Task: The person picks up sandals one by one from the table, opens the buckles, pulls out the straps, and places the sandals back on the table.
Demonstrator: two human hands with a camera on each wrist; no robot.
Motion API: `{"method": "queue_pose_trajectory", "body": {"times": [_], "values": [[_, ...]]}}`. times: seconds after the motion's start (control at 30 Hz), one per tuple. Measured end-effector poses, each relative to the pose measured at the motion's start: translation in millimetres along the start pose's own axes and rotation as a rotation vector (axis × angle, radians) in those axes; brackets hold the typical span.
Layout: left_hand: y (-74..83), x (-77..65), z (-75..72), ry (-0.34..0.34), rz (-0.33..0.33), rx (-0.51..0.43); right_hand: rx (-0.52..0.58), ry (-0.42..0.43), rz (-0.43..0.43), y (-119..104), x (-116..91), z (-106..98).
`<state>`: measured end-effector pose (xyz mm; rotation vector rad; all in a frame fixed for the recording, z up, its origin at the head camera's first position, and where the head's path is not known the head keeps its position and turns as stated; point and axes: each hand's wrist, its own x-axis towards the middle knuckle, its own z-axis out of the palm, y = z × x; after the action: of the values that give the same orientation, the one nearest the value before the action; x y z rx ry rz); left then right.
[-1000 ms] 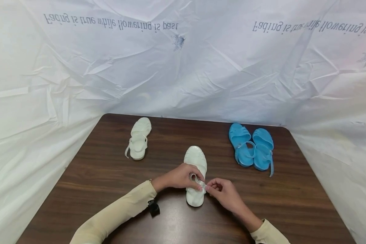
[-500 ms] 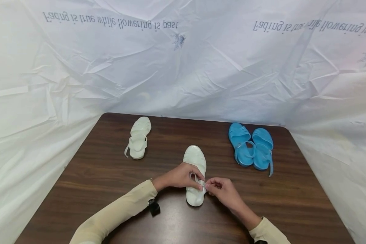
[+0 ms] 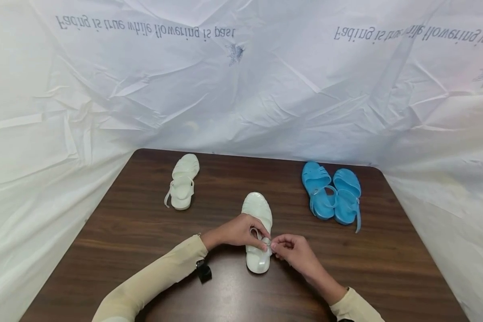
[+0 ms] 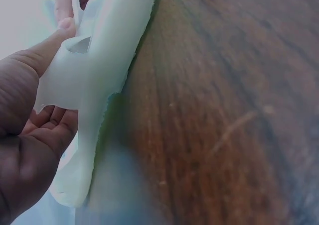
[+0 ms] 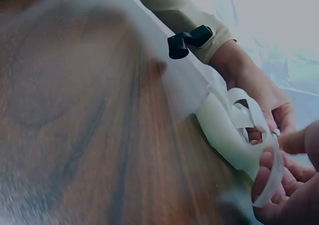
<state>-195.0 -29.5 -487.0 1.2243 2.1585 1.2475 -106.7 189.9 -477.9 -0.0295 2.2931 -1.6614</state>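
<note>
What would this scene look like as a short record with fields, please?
Left grip: holds near white sandal
Right grip: pinches that sandal's strap
Far white sandal: table's far left, unheld, strap end sticking out
Blue sandals: side by side, far right, unheld
Table: dark, wood-grained
Sheet: pale, printed text
</note>
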Motion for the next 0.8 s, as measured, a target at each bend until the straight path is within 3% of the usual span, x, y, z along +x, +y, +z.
{"method": "queue_pose_trajectory", "body": {"times": [0.2, 0.8], "values": [[0.3, -0.8, -1.0, -0.012, 0.006, -0.002, -0.051, -0.072, 0.028, -1.5, -5.3, -7.1], [-0.5, 0.7, 3.3, -0.004, 0.001, 0.028, -0.015, -0.047, -0.040, 1.1, 1.2, -2.8]]}}
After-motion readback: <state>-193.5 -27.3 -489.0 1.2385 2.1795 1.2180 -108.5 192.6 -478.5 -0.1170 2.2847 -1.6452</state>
